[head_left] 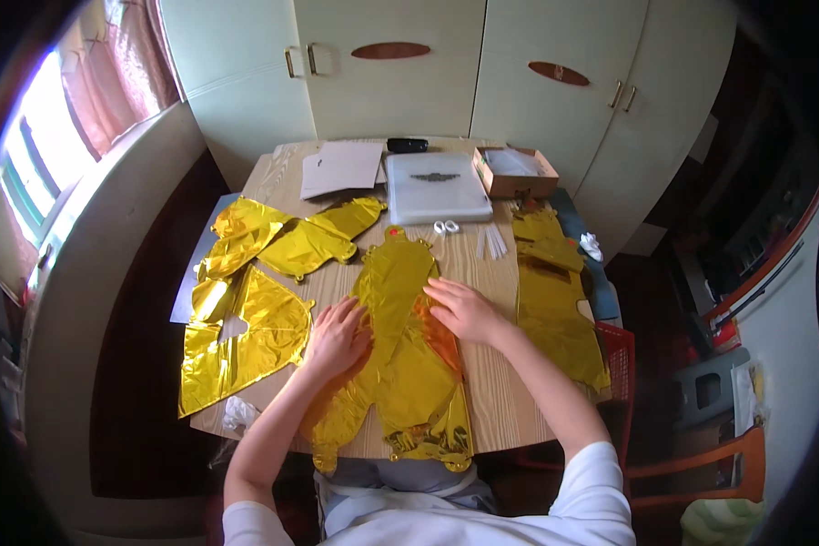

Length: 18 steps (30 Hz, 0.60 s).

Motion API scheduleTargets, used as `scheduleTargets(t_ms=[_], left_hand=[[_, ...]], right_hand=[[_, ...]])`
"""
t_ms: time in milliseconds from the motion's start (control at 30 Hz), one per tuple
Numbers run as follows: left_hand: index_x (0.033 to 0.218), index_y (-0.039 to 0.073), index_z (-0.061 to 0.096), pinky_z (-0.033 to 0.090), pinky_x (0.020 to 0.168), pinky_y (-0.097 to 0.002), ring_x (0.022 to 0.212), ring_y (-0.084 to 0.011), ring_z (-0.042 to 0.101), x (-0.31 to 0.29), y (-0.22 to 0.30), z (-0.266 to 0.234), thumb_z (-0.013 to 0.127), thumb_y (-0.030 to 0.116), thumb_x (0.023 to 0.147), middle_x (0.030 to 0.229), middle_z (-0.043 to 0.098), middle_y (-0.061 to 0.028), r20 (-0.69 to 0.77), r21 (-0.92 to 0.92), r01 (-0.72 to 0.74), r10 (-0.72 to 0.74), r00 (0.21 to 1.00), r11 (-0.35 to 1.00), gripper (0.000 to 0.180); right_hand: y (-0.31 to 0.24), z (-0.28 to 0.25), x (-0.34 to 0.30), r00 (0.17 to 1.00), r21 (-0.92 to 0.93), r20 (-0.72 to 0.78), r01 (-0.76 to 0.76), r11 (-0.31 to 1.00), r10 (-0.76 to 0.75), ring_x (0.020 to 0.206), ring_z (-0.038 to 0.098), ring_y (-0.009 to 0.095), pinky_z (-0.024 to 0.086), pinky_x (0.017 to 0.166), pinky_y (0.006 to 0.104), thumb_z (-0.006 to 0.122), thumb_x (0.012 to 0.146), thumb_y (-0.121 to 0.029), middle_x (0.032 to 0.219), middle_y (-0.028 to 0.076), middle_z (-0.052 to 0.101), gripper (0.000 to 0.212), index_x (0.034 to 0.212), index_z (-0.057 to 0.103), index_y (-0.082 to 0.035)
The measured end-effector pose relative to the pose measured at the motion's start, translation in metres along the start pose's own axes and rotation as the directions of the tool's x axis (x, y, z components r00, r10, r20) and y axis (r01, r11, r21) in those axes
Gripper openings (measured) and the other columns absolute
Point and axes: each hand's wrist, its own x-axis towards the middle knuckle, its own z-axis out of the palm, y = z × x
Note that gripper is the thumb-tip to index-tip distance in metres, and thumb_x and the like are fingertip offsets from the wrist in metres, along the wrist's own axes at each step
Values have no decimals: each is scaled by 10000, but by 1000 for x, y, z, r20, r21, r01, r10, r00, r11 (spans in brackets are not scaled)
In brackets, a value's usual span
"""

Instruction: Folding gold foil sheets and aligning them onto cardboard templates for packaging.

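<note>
A flat gold foil balloon (399, 314) lies folded lengthwise in the middle of the wooden table, its lower end hanging over the near edge. My left hand (339, 335) rests on its left side with fingers stretched out. On its right side, my right hand (461, 309) lies with spread fingers touching the foil, beside an orange-looking patch. More gold foil balloons (250, 318) are spread at the left of the table. Another gold foil piece (555, 309) lies flat along the right edge.
At the back stand a clear plastic case (437, 191), grey-white sheets (344, 168), a black object (408, 145) and a cardboard box (517, 173). White tape rolls (445, 227) and clear strips (492, 242) lie nearer. Crumpled white plastic (239, 414) sits at the near left; a red basket (617, 359) is at the right.
</note>
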Motion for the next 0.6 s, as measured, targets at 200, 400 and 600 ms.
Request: scheduleTargets(t_ms=[200, 400, 600], left_hand=[[1326, 67, 505, 284, 1127, -479, 1346, -324, 405, 6, 9, 3, 566, 351, 896, 1384, 497, -159, 74, 22, -26, 25, 997, 999, 519], [1329, 89, 518, 268, 1131, -477, 1363, -309, 389, 0, 10, 0, 574, 403, 885, 1414, 482, -132, 115, 38, -36, 32, 993, 999, 547], [1339, 58, 506, 248, 1136, -481, 1376, -305, 370, 3, 9, 1, 534, 469, 911, 1429, 462, -148, 136, 52, -46, 39, 990, 998, 593]], right_hand=[[45, 14, 105, 1000, -78, 7, 22, 997, -22, 1388, 355, 298, 276, 1154, 374, 464, 975, -320, 1490, 157, 395, 473, 1396, 483, -104], [50, 31, 142, 990, -224, 124, -35, 974, 64, 1414, 317, 260, 250, 1171, 382, 410, 999, -372, 1527, 80, 358, 460, 1428, 456, -211], [65, 37, 131, 994, -205, 108, 39, 978, -17, 1407, 329, 263, 248, 1172, 373, 386, 1014, -348, 1521, 77, 367, 450, 1424, 459, -176]])
